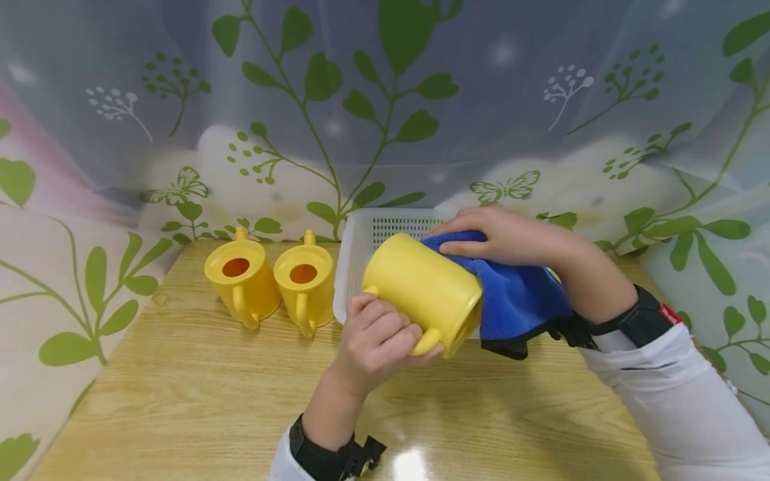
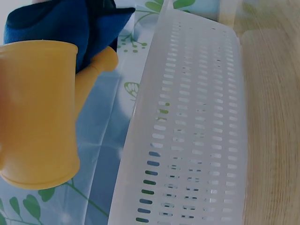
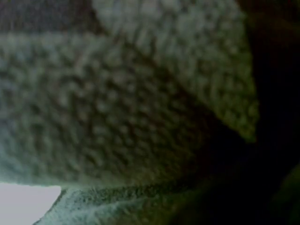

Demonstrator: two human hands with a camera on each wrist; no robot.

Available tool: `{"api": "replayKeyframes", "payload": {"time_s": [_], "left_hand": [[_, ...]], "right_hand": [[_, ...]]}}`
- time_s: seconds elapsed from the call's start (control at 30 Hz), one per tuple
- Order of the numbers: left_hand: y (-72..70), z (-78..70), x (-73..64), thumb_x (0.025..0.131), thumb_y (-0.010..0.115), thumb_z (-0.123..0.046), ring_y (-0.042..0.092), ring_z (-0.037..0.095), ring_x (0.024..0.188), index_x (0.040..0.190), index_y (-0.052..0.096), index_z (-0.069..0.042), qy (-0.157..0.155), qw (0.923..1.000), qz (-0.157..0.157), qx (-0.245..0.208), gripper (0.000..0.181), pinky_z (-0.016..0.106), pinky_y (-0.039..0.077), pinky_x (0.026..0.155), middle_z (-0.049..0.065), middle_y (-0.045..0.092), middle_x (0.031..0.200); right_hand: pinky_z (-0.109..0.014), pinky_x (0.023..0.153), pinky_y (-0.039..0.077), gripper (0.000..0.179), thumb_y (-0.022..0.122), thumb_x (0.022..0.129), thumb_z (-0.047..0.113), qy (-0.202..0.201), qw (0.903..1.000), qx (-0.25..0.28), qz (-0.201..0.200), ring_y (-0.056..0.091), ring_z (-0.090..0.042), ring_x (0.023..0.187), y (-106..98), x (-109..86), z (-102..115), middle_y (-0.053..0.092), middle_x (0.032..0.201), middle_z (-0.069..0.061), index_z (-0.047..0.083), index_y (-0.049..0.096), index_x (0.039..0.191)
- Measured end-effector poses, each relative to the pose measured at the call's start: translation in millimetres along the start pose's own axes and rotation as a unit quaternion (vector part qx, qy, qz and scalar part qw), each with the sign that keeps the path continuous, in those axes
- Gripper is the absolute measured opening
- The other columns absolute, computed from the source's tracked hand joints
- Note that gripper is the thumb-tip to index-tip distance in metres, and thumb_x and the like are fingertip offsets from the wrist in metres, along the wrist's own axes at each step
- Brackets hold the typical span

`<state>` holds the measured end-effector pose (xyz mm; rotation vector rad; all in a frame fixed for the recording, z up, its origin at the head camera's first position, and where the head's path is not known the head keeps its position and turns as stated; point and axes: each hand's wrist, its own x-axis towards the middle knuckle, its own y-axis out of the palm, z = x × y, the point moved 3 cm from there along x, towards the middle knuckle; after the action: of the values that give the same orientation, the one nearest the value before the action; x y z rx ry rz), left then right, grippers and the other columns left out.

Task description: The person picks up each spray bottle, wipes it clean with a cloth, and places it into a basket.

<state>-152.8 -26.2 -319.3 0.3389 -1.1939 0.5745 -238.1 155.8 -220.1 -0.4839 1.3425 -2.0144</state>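
Note:
My left hand [image 1: 379,341] grips the handle of a yellow toy watering can [image 1: 415,274], which is tilted on its side over a white basket. A blue cloth [image 1: 517,300] lies against the can's upper far side, held there by my right hand [image 1: 511,234], its thumb and fingers spread over the fabric. The cloth's dark-edged end hangs down past the can's base. In the left wrist view the can's spout [image 2: 93,70] pokes out beside the cloth. Dim, blurred fabric fills most of the right wrist view.
Two more yellow watering cans [image 1: 255,287] stand upright on the wooden table [image 1: 198,394], left of the white slotted basket [image 1: 355,234]. Behind the table hangs a curtain [image 1: 481,120] printed with leaves and butterflies.

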Motion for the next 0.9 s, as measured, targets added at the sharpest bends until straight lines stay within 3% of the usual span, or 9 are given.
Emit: {"api": "replayKeyframes", "payload": {"time_s": [0.27,0.57,0.7,0.9], "left_hand": [[-1.2,3.5,-2.3,0.088,0.069,-0.034,0.049,0.011,0.060,0.064,0.056,-0.014,-0.007,1.0000,-0.004,0.001,0.034,0.033,0.038,0.071,-0.005,0.053,0.062],[-0.9,4.7,-3.8,0.088,0.069,-0.033,0.048,0.011,0.059,0.064,0.055,-0.014,-0.013,0.9998,-0.016,0.003,0.034,0.033,0.037,0.069,-0.005,0.051,0.061],[-0.2,3.8,-3.1,0.088,0.070,-0.033,0.047,0.011,0.058,0.063,0.055,-0.014,-0.010,0.9998,-0.020,0.001,0.035,0.032,0.037,0.069,-0.005,0.050,0.061],[0.4,0.6,-2.1,0.087,0.071,-0.034,0.048,0.010,0.059,0.064,0.055,-0.013,-0.006,0.9998,-0.017,0.003,0.034,0.031,0.037,0.069,-0.005,0.050,0.061]], "right_hand": [[-0.053,0.101,0.043,0.034,0.053,0.100,0.031,0.001,0.9998,0.020,0.005,0.053,-0.031,0.125,1,-24.9,-7,0.060,0.131,-0.007,0.018,0.061,0.130],[-0.049,0.095,0.048,0.030,0.054,0.100,0.027,0.006,0.9997,0.025,0.000,0.058,-0.023,0.116,4,-48.8,-19,0.062,0.124,0.000,0.021,0.062,0.128],[-0.046,0.092,0.049,0.029,0.054,0.100,0.026,0.003,0.9995,0.032,-0.005,0.060,-0.019,0.112,4,-52.3,-20,0.064,0.120,0.003,0.023,0.063,0.128],[-0.050,0.097,0.047,0.029,0.054,0.100,0.028,0.010,0.9997,0.022,-0.006,0.058,-0.024,0.118,6,-45.1,-20,0.064,0.124,0.001,0.022,0.064,0.126]]}}
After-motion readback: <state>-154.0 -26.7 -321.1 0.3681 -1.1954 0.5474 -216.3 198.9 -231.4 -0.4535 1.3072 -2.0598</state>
